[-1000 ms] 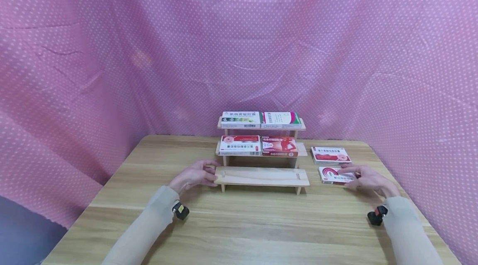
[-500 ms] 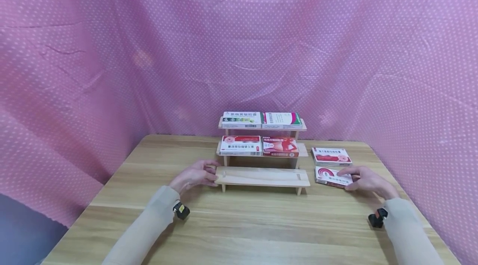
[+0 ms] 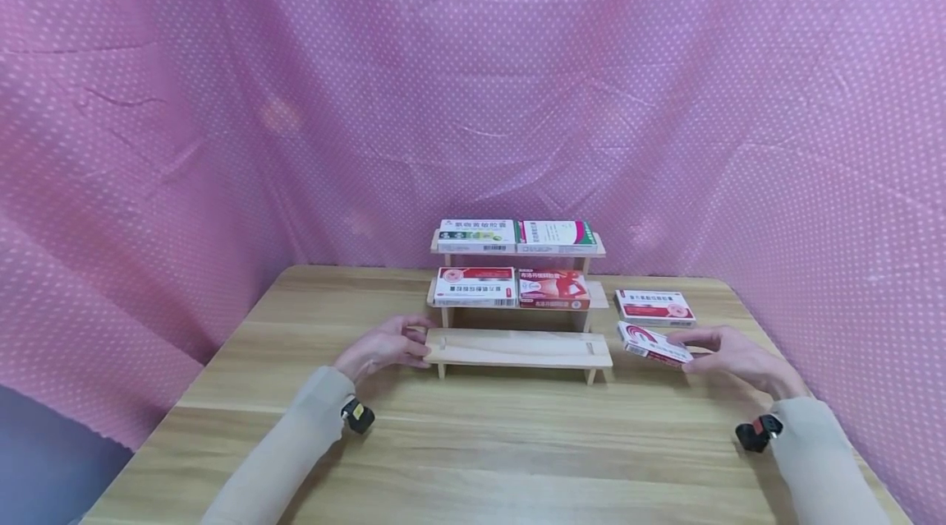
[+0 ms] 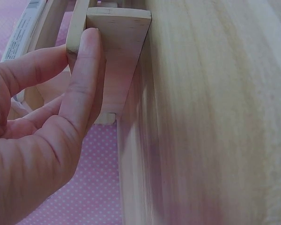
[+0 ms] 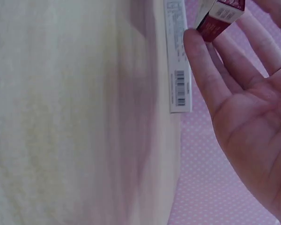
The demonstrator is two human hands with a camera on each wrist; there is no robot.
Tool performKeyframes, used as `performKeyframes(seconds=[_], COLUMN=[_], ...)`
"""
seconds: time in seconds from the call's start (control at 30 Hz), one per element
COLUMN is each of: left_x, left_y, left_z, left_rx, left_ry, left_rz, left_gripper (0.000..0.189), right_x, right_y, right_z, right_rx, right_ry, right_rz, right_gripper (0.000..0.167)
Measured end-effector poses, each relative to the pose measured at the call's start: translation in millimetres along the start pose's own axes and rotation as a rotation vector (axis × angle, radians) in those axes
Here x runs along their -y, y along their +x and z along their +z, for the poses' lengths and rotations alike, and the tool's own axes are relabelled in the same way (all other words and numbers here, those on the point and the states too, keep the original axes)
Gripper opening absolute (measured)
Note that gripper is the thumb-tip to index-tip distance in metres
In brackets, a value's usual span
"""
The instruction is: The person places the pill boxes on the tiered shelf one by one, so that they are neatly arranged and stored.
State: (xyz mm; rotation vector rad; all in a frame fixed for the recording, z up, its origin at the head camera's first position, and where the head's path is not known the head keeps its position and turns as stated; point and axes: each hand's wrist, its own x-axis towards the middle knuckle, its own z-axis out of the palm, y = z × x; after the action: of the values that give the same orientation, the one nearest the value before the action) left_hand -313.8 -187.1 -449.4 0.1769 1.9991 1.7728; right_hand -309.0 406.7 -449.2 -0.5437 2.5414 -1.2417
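My left hand (image 3: 384, 348) pinches the left end of the lowest step of a three-tier wooden display rack (image 3: 517, 351); in the left wrist view its thumb and fingers are on either side of the board's end (image 4: 77, 35). To the right of the rack, my right hand (image 3: 739, 356) holds a white and dark red medicine box (image 3: 650, 343) by its right end, between thumb and fingers. The box tilts, its left end raised. In the right wrist view only the box's end (image 5: 220, 18) shows at the top, against the fingertips.
Behind the held box, another red and white medicine box (image 3: 655, 307) lies on the wooden table (image 3: 473, 443). Two boxes sit on the rack's middle tier, a white-red one (image 3: 475, 288) and a red one (image 3: 554, 289). The top tier bears two more, green-white (image 3: 476, 236) and white-magenta-green (image 3: 557, 236).
The medicine box under my right hand has slid left and turned, and its left end has risen into a tilt. My left hand stays at the rack's end.
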Motion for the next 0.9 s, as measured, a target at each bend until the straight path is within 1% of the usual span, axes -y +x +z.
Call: performKeyframes(seconds=[0.07,0.27,0.43,0.53,0.73,0.9], left_x=[-0.2,-0.9,-1.4,-0.9,0.7,0.4], left_y=[-0.1,-0.2,-0.2,0.0,-0.4,-0.6], left_z=[0.2,0.3,0.3,0.3,0.3,0.2], left_rx=[-0.001,-0.004,-0.012,-0.010,-0.011,-0.011], left_ry=[-0.004,-0.003,0.005,0.003,0.001,0.002], left_rz=[0.000,0.000,-0.002,-0.003,0.002,0.004], left_gripper=[0.063,0.062,0.062,0.062,0.061,0.062], right_x=[2,17,24,28,39,47], right_y=[0.3,3.8,9.8,12.6,18.0,21.8], right_z=[1,7,16,21,31,39], right_rx=[0.018,0.045,0.058,0.060,0.065,0.063], right_ry=[0.032,0.059,0.083,0.087,0.132,0.126], right_rz=[-0.023,-0.045,-0.071,-0.091,-0.125,-0.140], right_gripper=[0.049,0.048,0.047,0.047,0.043,0.041])
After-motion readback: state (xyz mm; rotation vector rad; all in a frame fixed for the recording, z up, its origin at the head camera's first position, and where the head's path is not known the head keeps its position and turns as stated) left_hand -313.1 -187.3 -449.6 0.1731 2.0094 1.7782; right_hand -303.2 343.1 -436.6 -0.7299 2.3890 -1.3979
